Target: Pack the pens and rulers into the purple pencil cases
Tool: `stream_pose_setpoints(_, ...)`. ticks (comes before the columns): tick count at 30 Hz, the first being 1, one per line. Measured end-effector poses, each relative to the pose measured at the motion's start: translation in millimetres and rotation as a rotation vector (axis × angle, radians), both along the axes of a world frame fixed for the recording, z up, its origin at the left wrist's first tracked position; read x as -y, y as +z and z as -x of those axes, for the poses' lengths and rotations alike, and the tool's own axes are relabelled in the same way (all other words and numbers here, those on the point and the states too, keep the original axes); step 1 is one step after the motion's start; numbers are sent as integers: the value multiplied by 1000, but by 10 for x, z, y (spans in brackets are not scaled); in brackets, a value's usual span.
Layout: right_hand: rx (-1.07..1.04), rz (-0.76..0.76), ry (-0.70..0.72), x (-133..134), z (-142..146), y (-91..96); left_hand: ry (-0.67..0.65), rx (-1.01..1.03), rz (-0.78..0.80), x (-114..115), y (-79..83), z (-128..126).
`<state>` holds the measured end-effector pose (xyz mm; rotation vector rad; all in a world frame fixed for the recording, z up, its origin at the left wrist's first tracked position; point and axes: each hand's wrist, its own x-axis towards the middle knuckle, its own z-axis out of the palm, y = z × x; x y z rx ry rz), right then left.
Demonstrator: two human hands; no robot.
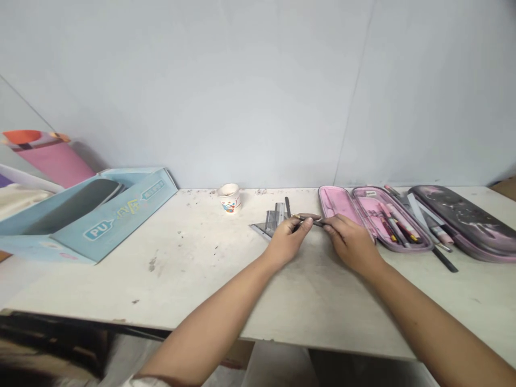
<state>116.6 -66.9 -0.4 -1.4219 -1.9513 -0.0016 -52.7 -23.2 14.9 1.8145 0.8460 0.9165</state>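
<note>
A thin dark pen [317,222] spans the gap between my hands, above the table. My left hand [289,236] pinches its left end between thumb and fingers. Its right end is in the closed fingers of my right hand [351,241]. Behind my left hand lie grey see-through rulers and a set square [264,227], partly hidden, with a black stick [287,205] standing out beside them. Just right of my right hand, an unzipped pink pencil case [360,196] lies spread out, with several pens and pencils [397,226] in one half.
A patterned paper cup [229,199] stands near the wall. On the left is a light-blue box [121,212] with a dark object inside. A dark closed pencil case [463,215] lies at the right, near rulers, markers and a black stick [445,260]. The table's front edge [322,346] runs beneath my forearms.
</note>
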Motion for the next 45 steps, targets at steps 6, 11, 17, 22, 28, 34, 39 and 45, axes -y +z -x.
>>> stream_pose_setpoints(6, -28, -11, -20, -19, 22, 12, -21, 39, -50, -2, -19, 15)
stream_pose_setpoints(11, -46, -57, -54, -27, 38, -10, -26, 19, -71, -5, -22, 39)
stream_pose_setpoints(17, -12, -75, -89, -33, 49, -57, -21, -24, -96, 19, -3, 50)
stream_pose_setpoints(22, 15, -127, -151, -44, -38, -38, 79, -65, -99, -8, -17, 80)
stream_pose_setpoints(28, 34, -210, -227, -62, -182, -45, 114, -47, -159, -103, -75, 105)
stream_pose_setpoints(34, 165, -247, -247, -27, -175, -35, 188, -283, -261, -115, -94, 113)
stream_pose_setpoints(39, 191, -304, -277, -5, -205, 3, 208, -314, -307, -128, -86, 129)
stream_pose_setpoints(45, 319, -347, -203, -17, -38, 13, 106, -447, -504, -118, -71, 140)
